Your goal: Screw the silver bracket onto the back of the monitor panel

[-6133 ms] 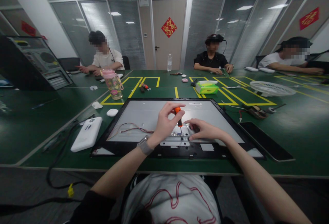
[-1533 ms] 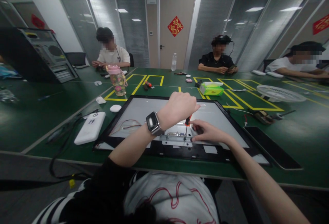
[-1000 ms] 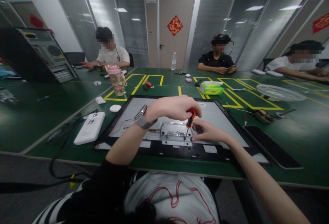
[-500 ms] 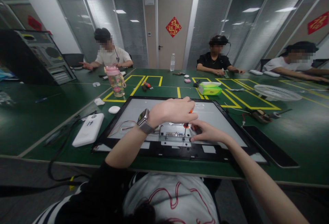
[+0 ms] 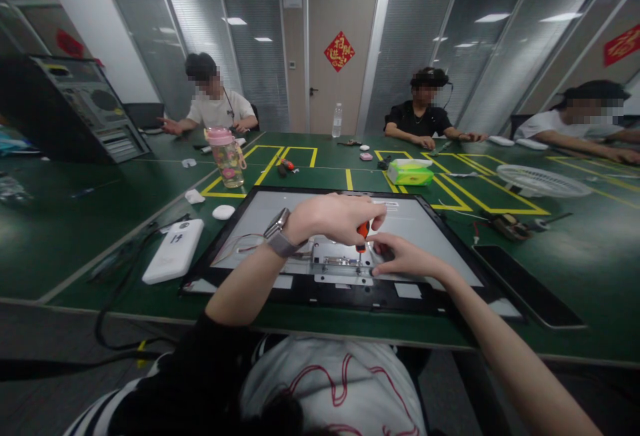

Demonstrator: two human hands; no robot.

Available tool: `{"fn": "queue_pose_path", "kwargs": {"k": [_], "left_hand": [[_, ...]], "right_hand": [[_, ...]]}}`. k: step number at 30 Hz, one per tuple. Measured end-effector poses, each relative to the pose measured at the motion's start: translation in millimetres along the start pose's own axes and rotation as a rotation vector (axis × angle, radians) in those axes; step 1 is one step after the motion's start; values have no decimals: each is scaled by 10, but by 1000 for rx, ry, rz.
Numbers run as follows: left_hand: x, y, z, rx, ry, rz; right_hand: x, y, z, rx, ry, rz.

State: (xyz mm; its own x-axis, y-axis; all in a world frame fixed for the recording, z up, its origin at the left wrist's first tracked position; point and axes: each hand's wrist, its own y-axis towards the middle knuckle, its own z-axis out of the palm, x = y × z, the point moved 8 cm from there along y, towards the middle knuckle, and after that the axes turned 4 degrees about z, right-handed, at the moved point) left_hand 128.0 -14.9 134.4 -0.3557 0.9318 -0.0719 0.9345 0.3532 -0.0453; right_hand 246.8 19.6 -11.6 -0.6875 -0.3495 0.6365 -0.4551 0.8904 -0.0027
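A flat display panel (image 5: pixel 440 236) with a black frame and a grey back lies before me on the table. My left hand (image 5: pixel 333 217), with a watch at its wrist, is closed round an orange-and-black screwdriver (image 5: pixel 362 241). The screwdriver stands nearly upright, its tip at the right part of a metal bracket (image 5: pixel 335 279) along the panel's near edge. Just right of the shaft, my right hand (image 5: pixel 407 257) rests with thumb and forefinger spread, the thumb by the bracket's end. Its other fingers are partly hidden.
A white power bank (image 5: pixel 173 251) and a round white item (image 5: pixel 223 212) lie left of the panel, a dark phone (image 5: pixel 527 286) right of it. Behind stand a pink-lidded bottle (image 5: pixel 226 159) and a green tissue pack (image 5: pixel 410 172). Several people sit across the table.
The fingers of my left hand have shifted and turned on the screwdriver, so more of its orange handle shows. My right hand stays in place.
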Motion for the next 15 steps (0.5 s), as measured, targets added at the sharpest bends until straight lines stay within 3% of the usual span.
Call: {"fn": "queue_pose_path", "kwargs": {"k": [3, 6, 10, 15], "left_hand": [[-9, 14, 4, 11, -5, -36], [12, 40, -54, -92, 70, -155], [-31, 68, -81, -173, 105, -190], [2, 19, -90, -157, 137, -251]], "right_hand": [[-3, 2, -2, -8, -2, -8], [-31, 9, 10, -10, -15, 0], [-45, 12, 14, -16, -14, -1], [-28, 6, 8, -10, -6, -10]]}}
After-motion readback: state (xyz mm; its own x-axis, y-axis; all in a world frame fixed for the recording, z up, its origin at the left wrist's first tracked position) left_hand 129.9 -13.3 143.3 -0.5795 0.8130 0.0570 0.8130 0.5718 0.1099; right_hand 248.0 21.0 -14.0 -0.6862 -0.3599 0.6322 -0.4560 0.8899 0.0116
